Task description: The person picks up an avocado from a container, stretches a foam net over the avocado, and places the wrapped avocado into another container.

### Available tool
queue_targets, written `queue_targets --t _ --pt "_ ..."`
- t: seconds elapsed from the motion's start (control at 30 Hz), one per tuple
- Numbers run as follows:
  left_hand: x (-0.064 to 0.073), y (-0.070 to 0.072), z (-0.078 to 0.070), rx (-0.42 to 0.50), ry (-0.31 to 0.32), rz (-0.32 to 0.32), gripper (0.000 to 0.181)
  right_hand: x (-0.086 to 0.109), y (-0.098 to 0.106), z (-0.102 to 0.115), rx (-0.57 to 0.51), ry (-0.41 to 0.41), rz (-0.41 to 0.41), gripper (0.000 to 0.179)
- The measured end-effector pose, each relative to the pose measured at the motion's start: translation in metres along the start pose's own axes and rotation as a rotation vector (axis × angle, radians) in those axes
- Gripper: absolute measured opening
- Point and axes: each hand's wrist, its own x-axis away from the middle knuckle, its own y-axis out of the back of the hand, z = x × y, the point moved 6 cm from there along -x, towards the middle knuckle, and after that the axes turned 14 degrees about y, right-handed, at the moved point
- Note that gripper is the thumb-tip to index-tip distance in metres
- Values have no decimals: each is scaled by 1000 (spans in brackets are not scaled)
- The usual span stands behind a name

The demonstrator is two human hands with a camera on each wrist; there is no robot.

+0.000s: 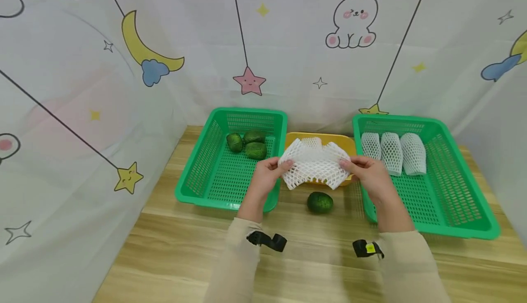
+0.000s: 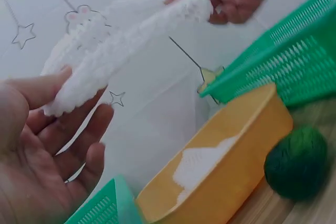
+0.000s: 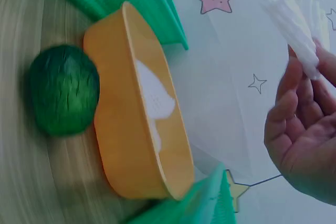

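Stretched between both hands is a white foam fruit net (image 1: pixel 314 163), its mesh pulled wide. The left hand (image 1: pixel 265 179) pinches its left edge between thumb and fingers; the right hand (image 1: pixel 370 177) pinches the right edge. In the left wrist view the net (image 2: pixel 126 45) spans from the left hand (image 2: pixel 52 140) up to the right. A dark green avocado-like fruit (image 1: pixel 319 202) lies on the table below the net, in front of a yellow basin (image 2: pixel 241 156). More white netting (image 2: pixel 199 163) lies inside that basin.
A green basket (image 1: pixel 218 184) on the left holds several green fruits (image 1: pixel 255 150). On the right, another green basket (image 1: pixel 473 188) holds white net-wrapped items (image 1: pixel 413 154) in a row. A patterned curtain (image 1: pixel 304 33) hangs behind the wooden table (image 1: pixel 173 248).
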Motion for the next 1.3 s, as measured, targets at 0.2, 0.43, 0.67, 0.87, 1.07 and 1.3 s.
queue_targets --t 0.2,0.43,0.67,0.87,1.07,1.3 --pt "1 -19 2 -66 -1 257 49 5 -14 2 -19 69 104 51" --pt "-5 -45 8 -98 -83 284 81 7 -32 -2 -136 145 169 53" --pt "-13 -37 17 -97 -90 151 76 8 -27 -11 -166 169 155 47" --pt "-14 -32 20 -126 -111 127 90 8 -35 -36 178 111 273 39" --pt "-12 -27 15 -124 -117 118 95 10 -58 -60 554 163 415 58" --pt "4 -28 -1 -130 -116 133 85 15 -79 -77 822 208 460 74"
